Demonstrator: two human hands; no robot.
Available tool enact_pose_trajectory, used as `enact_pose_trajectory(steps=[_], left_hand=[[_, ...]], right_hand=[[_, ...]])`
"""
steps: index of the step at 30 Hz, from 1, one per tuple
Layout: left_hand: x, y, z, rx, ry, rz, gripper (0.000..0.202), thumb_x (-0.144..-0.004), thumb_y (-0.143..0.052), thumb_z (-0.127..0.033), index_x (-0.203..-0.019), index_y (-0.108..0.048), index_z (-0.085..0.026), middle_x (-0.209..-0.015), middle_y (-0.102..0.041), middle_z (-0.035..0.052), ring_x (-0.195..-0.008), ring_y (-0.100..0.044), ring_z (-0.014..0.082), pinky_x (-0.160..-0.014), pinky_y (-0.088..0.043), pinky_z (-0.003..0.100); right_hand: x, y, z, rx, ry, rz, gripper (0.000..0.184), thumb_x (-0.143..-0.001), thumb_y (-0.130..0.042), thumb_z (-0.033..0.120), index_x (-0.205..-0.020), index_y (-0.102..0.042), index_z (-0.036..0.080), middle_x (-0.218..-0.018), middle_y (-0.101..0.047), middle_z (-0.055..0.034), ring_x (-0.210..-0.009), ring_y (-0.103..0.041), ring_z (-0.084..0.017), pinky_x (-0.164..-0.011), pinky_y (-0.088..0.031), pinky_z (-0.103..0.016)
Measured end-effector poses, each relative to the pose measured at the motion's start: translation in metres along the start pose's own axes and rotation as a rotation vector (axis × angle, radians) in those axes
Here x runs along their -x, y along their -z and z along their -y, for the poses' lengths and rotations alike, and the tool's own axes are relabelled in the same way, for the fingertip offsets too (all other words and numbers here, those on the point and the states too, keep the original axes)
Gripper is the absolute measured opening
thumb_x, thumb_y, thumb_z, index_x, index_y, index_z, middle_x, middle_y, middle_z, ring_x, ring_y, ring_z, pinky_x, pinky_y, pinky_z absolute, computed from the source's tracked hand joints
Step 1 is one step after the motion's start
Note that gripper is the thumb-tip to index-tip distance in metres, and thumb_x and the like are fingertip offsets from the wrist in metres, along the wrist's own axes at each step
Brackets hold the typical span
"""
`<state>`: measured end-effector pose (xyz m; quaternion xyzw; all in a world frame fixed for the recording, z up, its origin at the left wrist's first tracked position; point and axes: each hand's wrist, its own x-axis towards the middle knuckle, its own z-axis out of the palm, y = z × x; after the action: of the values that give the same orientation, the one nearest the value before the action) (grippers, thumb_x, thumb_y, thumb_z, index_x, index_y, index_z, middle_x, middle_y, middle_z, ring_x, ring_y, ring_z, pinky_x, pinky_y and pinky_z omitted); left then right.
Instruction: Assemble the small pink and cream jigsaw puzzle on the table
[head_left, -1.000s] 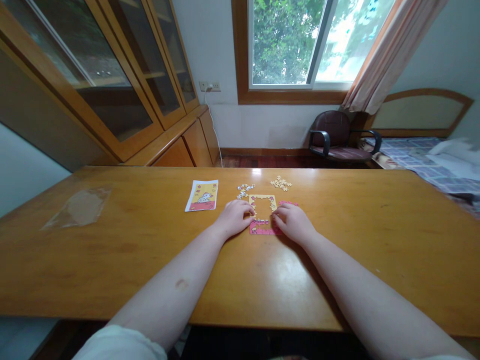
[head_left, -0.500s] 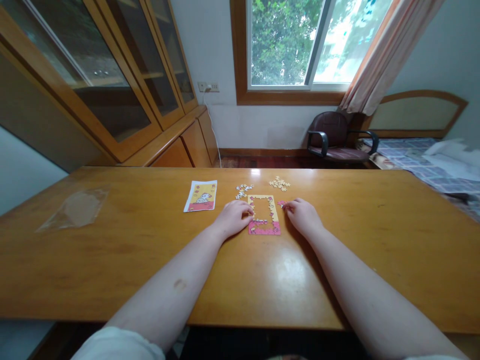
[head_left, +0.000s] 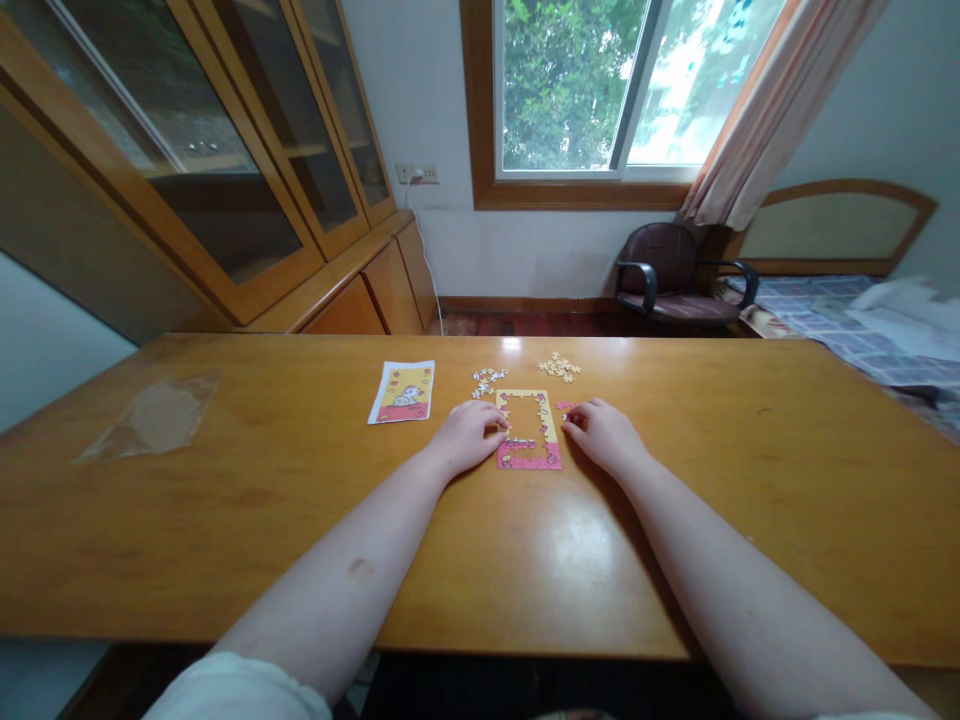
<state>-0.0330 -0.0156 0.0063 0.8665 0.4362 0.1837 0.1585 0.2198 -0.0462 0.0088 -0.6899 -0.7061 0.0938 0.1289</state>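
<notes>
A partly filled jigsaw puzzle (head_left: 529,460) lies in front of me, its border yellow above and pink below, with bare wood in the middle. A short row of joined pieces (head_left: 520,443) sits low inside the border. My left hand (head_left: 471,437) rests at the puzzle's left edge, fingers bent and slightly apart, fingertips touching the border. Just right of the puzzle, my right hand (head_left: 598,430) pinches a small puzzle piece (head_left: 566,416), mostly covered by the fingertips. Beyond those fingers lies a pink piece (head_left: 564,405).
Behind the puzzle are a pile of yellow pieces (head_left: 559,367) and a cluster of whitish pieces (head_left: 486,381). A picture card (head_left: 403,392) with a white animal lies to the left. Farther left is a clear plastic bag (head_left: 154,415). A chair (head_left: 660,270) stands beyond the table (head_left: 300,500).
My right hand has shifted very slightly left and towards me, drawing its fingertips back from the pink pieces. My left hand has stayed at the puzzle's edge.
</notes>
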Motion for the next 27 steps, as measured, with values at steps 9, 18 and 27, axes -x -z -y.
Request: enact_pose_trajectory(steps=[9, 18, 27], left_hand=[[0.0006, 0.0001, 0.0004, -0.004, 0.001, -0.004, 0.011, -0.083, -0.062, -0.027, -0.087, -0.072, -0.022, -0.105, -0.071, 0.0043, -0.103, -0.062, 0.0222, -0.098, -0.047, 0.039], [0.0003, -0.0011, 0.001, -0.003, 0.006, -0.001, 0.013, -0.083, -0.062, -0.028, -0.087, -0.072, -0.022, -0.104, -0.071, 0.0042, -0.103, -0.062, 0.0221, -0.097, -0.046, 0.039], [0.0001, 0.0001, -0.0001, 0.004, 0.012, -0.002, 0.012, -0.082, -0.063, -0.027, -0.087, -0.072, -0.022, -0.104, -0.071, 0.0042, -0.103, -0.062, 0.0224, -0.097, -0.047, 0.039]], right_hand=[[-0.0017, -0.0074, -0.0089, -0.052, 0.074, 0.052, 0.02, -0.09, -0.057, 0.029, -0.099, -0.074, 0.024, -0.103, -0.067, -0.0053, -0.087, -0.064, -0.017, -0.079, -0.044, -0.026], [-0.0009, -0.005, -0.0084, -0.054, 0.079, 0.079, 0.022, -0.091, -0.055, 0.026, -0.102, -0.074, 0.022, -0.108, -0.066, -0.0071, -0.091, -0.064, -0.019, -0.081, -0.044, -0.026], [-0.0012, -0.0014, -0.0046, -0.134, 0.03, 0.078, 0.007, -0.084, -0.064, 0.021, -0.086, -0.069, 0.019, -0.096, -0.068, -0.0065, -0.089, -0.062, -0.018, -0.079, -0.044, -0.027]])
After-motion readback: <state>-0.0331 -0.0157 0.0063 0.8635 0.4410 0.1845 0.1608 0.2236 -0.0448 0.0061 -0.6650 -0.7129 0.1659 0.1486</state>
